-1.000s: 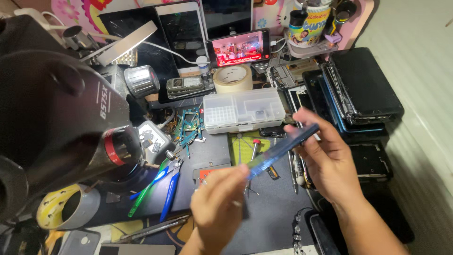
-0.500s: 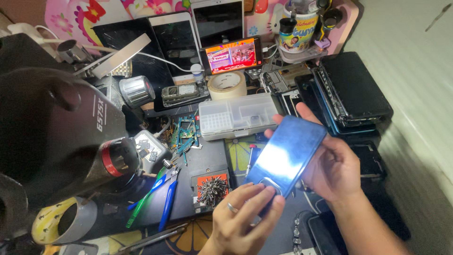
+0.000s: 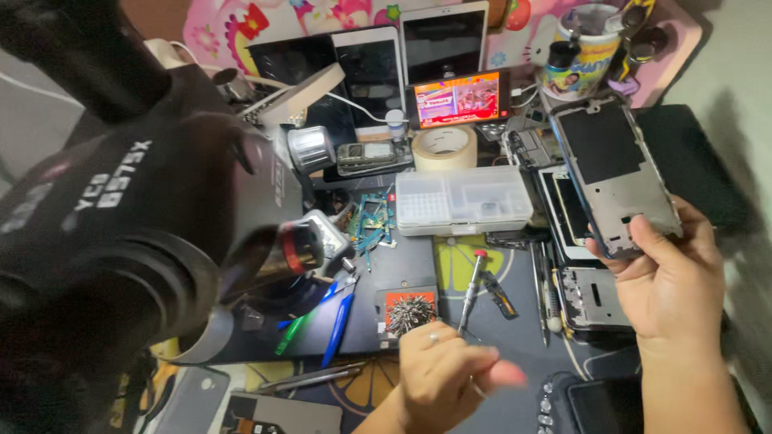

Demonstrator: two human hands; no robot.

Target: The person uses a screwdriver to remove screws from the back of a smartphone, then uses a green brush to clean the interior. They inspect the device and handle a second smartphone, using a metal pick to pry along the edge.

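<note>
Desk (image 3: 418, 265): crowded repair bench. My right hand (image 3: 671, 289) pinches phone frame (image 3: 615, 173) by its near edge; risks slipping. Left hand (image 3: 442, 378) curled by screwdriver (image 3: 473, 289); could scatter screws (image 3: 408, 309).

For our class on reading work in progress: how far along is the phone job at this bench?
Done: the phone frame is stripped; its bare metal inner side with a dark panel shows. In hand: the right hand holds the frame up, while the left hand hovers, fingers curled, near the red-tipped screwdriver and the magnetic screw pad. Left: loose parts lie about the mat; nothing is reassembled.
</note>
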